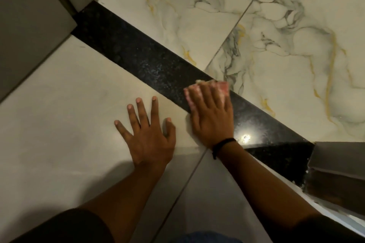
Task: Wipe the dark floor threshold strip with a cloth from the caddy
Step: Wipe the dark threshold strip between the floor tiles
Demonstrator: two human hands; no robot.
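Pink-and-white folded cloth (209, 89) pinned flat under right hand (211, 116), fingers laid over it and pressing rather than clenched, on the speckled black polished-stone threshold strip (138, 53) about midway along. Left hand (146, 136) empty, spread palm-down on the plain pale floor tile (59, 104) just beside, propping the body. Likely mid-wipe, judging by position. Risks: cloth sliding out from under flat fingers on glossy stone; propping palm skidding on smooth tile; strokes straying onto the veined white-and-gold marble tile (296, 35) across the far edge. Open strip up-left as far as the grey door frame (29, 16); down-right, a shorter run ending at the grey metal-looking frame base (335, 163), where knuckles could knock. Caddy not in view.
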